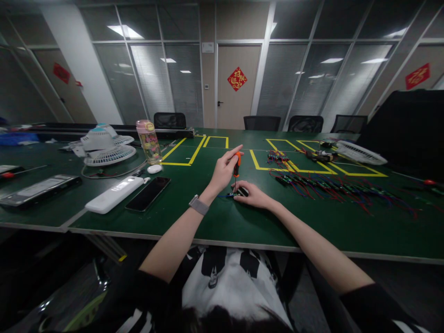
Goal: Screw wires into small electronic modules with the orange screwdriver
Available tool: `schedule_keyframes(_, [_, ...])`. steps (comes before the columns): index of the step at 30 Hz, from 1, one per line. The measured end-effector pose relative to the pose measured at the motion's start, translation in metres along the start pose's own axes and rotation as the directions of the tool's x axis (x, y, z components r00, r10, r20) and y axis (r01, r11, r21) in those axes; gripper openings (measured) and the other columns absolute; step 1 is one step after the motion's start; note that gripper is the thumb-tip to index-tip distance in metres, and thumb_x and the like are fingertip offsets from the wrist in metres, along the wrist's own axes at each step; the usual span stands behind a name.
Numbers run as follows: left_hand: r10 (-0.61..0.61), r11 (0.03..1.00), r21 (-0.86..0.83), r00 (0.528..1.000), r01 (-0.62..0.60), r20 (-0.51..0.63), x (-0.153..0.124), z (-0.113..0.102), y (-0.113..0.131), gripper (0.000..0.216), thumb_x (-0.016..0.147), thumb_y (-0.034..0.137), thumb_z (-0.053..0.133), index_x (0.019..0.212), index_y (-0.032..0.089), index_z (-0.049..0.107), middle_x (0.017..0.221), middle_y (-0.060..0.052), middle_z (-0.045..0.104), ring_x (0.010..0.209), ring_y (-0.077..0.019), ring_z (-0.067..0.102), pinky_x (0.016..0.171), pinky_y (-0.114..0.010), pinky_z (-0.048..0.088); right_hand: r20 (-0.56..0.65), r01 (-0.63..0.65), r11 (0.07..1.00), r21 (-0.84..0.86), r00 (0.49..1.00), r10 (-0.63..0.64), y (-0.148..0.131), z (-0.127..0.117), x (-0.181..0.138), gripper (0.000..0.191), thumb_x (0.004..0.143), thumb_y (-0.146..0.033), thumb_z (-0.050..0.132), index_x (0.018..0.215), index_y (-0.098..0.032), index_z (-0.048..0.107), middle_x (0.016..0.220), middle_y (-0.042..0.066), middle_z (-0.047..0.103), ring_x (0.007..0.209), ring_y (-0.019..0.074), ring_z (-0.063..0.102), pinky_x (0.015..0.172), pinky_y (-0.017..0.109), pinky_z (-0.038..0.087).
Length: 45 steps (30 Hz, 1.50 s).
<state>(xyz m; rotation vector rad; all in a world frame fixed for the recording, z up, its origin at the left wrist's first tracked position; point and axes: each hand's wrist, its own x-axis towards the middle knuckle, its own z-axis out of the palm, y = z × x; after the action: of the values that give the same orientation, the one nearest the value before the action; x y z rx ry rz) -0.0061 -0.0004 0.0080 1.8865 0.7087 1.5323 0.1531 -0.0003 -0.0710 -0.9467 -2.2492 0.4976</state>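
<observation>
My left hand (224, 172) grips the orange handle of a small screwdriver (237, 166), which stands upright with its tip down on a small black part (239, 192) on the green table (215, 217). My right hand (255, 194) lies over that part and holds it down against the table. Thin coloured wires stick out of the part to the left. A watch is on my left wrist.
A row of wired small parts (322, 185) lies to the right, inside and below yellow taped boxes. On the left are a black phone (148, 193), a white bar-shaped device (114, 194), a pink-capped bottle (148, 141) and a white fan (104, 148). Another fan (360, 152) sits far right.
</observation>
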Motion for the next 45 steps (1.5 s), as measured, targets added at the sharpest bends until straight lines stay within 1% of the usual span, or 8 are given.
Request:
schedule_keyframes(8, [0.039,0.999,-0.006,0.999,-0.039,0.000,-0.0012,0.0000,0.0034,0.033,0.089,0.023,0.050,0.120,0.021,0.061,0.109,-0.007,0.068,0.094,-0.0156,0.062,0.082,-0.027,0.048,0.008,0.015,1.000,0.001,1.000,-0.015,-0.0041,-0.0022,0.0003,0.011,0.077,-0.024,0.064,0.087,-0.020,0.061,0.101,0.006,0.065,0.102,0.0229,0.059,0.094,0.039,0.043])
schedule_keyframes(14, [0.020,0.999,-0.034,0.999,-0.019,0.037,-0.0002,0.0005,0.0019,0.036,0.091,0.019,0.042,0.123,0.019,0.058,0.111,-0.007,0.068,0.093,-0.0152,0.062,0.082,-0.027,0.048,0.007,0.011,1.000,0.002,1.000,-0.011,-0.0020,-0.0012,0.0008,0.010,0.077,-0.023,0.063,0.085,-0.019,0.059,0.102,0.006,0.065,0.100,0.0230,0.059,0.093,0.040,0.043])
schedule_keyframes(21, [0.165,0.978,0.129,0.986,-0.164,0.008,-0.0029,0.0026,-0.0008,0.035,0.084,0.021,0.057,0.119,0.019,0.061,0.101,-0.006,0.064,0.088,-0.0134,0.059,0.083,-0.026,0.048,0.000,0.009,1.000,0.005,1.000,-0.009,-0.0020,-0.0004,0.0010,0.009,0.077,-0.024,0.063,0.084,-0.019,0.059,0.098,0.005,0.065,0.099,0.0233,0.059,0.092,0.041,0.043])
schedule_keyframes(26, [0.153,0.982,0.101,0.985,-0.161,0.082,-0.0047,0.0032,0.0023,0.036,0.090,0.019,0.046,0.124,0.022,0.057,0.107,-0.005,0.063,0.093,-0.0130,0.059,0.084,-0.026,0.047,-0.010,-0.002,1.000,0.005,1.000,0.002,-0.0015,-0.0004,0.0010,0.009,0.077,-0.025,0.063,0.082,-0.019,0.060,0.096,0.006,0.065,0.100,0.0242,0.060,0.091,0.041,0.043])
schedule_keyframes(32, [0.214,0.950,0.238,0.977,-0.204,-0.014,-0.0046,0.0027,0.0010,0.029,0.081,0.023,0.062,0.111,0.022,0.065,0.095,-0.003,0.058,0.087,-0.0128,0.056,0.082,-0.025,0.047,-0.010,-0.002,1.000,-0.012,1.000,0.002,0.0000,-0.0001,0.0011,0.012,0.075,-0.026,0.066,0.083,-0.019,0.059,0.096,0.005,0.066,0.098,0.0238,0.060,0.090,0.040,0.044])
schedule_keyframes(38, [0.143,0.987,0.066,0.988,-0.147,0.062,-0.0036,0.0026,-0.0012,0.032,0.091,0.023,0.046,0.120,0.021,0.059,0.102,-0.006,0.062,0.087,-0.0130,0.059,0.078,-0.025,0.049,-0.004,0.002,1.000,-0.016,1.000,-0.002,0.0018,0.0007,0.0014,0.012,0.076,-0.025,0.065,0.084,-0.020,0.059,0.097,0.005,0.065,0.099,0.0236,0.060,0.092,0.040,0.044])
schedule_keyframes(42, [0.185,0.967,0.182,0.982,-0.176,-0.033,-0.0030,0.0008,-0.0021,0.028,0.084,0.024,0.059,0.111,0.022,0.065,0.098,-0.005,0.060,0.089,-0.0137,0.058,0.084,-0.027,0.048,0.004,0.012,1.000,-0.015,1.000,-0.012,0.0036,0.0014,0.0016,0.012,0.076,-0.025,0.064,0.086,-0.020,0.059,0.098,0.005,0.065,0.100,0.0237,0.059,0.093,0.041,0.043])
schedule_keyframes(45, [0.174,0.972,0.163,0.984,-0.169,-0.021,-0.0021,0.0013,-0.0030,0.029,0.087,0.026,0.054,0.115,0.023,0.063,0.109,-0.006,0.060,0.100,-0.0156,0.057,0.088,-0.029,0.046,0.000,0.009,1.000,-0.013,1.000,-0.009,0.0024,0.0013,0.0013,0.012,0.076,-0.025,0.064,0.085,-0.019,0.058,0.099,0.006,0.065,0.101,0.0240,0.059,0.093,0.041,0.043])
